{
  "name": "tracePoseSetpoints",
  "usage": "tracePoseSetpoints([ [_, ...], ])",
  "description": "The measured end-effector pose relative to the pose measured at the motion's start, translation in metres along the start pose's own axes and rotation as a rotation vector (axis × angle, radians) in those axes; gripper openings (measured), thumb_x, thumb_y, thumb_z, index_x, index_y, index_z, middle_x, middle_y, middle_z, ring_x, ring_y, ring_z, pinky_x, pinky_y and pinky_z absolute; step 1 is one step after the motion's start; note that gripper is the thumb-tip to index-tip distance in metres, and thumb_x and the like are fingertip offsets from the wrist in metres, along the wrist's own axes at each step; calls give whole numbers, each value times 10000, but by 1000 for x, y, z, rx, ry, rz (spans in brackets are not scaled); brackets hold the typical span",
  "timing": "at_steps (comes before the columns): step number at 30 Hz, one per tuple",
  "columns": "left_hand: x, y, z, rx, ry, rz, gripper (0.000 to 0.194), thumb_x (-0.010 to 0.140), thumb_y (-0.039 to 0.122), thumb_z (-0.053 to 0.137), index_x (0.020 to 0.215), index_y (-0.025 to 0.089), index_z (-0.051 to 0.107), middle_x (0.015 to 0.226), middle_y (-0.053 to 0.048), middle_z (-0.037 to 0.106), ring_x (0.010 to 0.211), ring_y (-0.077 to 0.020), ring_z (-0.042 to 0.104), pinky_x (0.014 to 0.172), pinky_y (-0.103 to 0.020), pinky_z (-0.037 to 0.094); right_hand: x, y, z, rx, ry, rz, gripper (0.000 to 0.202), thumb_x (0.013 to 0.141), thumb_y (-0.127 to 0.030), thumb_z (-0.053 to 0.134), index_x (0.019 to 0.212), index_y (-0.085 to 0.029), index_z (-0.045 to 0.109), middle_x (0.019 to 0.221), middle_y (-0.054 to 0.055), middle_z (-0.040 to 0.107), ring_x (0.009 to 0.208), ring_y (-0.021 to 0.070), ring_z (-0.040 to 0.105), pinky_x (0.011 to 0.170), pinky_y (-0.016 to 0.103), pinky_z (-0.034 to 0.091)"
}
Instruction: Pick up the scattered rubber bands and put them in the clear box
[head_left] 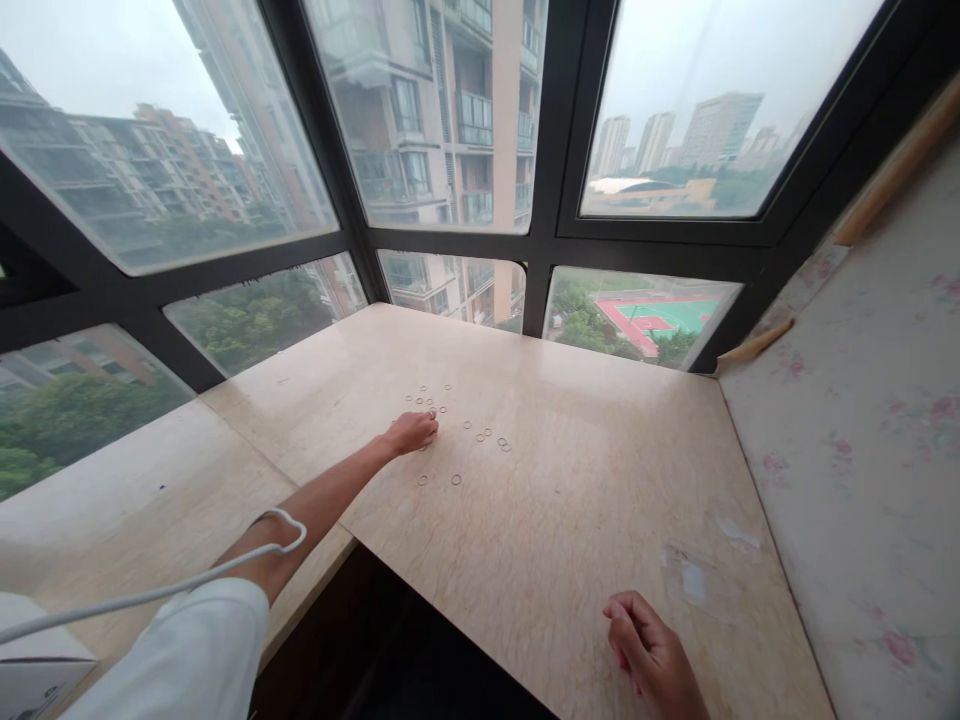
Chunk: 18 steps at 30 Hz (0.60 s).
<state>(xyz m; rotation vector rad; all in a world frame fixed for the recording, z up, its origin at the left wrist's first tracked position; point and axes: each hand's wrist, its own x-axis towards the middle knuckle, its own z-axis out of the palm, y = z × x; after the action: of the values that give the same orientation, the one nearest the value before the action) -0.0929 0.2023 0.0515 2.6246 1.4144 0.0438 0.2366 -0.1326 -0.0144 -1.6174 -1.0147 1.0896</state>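
My left hand (415,431) reaches far over the stone counter, its fingers pinched together at a small thin ring (433,413). Several more thin metal rings lie scattered flat around it. One ring (457,480) is on the near side of the hand, and a gold-toned ring (481,437) lies to its right. Close to the counter's front edge is my right hand (651,655), with its fingers curled in and the thumb against them. Whatever those fingers may hold is hidden.
Clear plastic packaging (701,580) lies on the counter (570,530) at the right, beside the flowered wall (862,470). A white cable (187,580) crosses my left forearm. At the lower left sits a white box (41,650). Dark-framed windows (536,285) border the far side.
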Motion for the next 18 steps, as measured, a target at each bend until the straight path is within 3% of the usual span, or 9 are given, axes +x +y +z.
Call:
tracePoseSetpoints([
  [4, -6, 12, -6, -50, 71, 30, 95, 751, 208, 543, 771, 194, 634, 898, -56, 632, 762, -183, 588, 693, -276, 425, 3, 6, -3, -40, -54, -15, 425, 808, -618, 482, 884, -206, 557, 495, -52, 476, 373, 102, 384, 377, 212, 267],
  [9, -12, 45, -15, -192, 167, 54, 102, 754, 212, 522, 799, 168, 602, 756, -24, 620, 671, -137, 560, 645, -250, 432, 3, 0, -1, -92, -31, -77, 291, 826, -502, 490, 840, -215, 536, 507, -55, 476, 421, 116, 448, 407, 214, 313],
  [14, -9, 96, -20, -786, 144, -11, 116, 729, 261, 573, 747, 147, 587, 587, 16, 569, 516, -85, 504, 491, -195, 397, 0, -18, 1, -49, -30, -81, 182, 824, -398, 476, 817, -216, 492, 525, -62, 461, 434, 107, 435, 408, 207, 314],
  [18, -1, 149, -18, -1057, 59, -51, 153, 704, 281, 611, 755, 137, 615, 648, -9, 627, 490, -65, 497, 462, -178, 383, 0, -22, 1, -70, -4, -127, 101, 824, -302, 460, 806, -207, 488, 532, -67, 448, 457, 94, 429, 449, 203, 324],
])
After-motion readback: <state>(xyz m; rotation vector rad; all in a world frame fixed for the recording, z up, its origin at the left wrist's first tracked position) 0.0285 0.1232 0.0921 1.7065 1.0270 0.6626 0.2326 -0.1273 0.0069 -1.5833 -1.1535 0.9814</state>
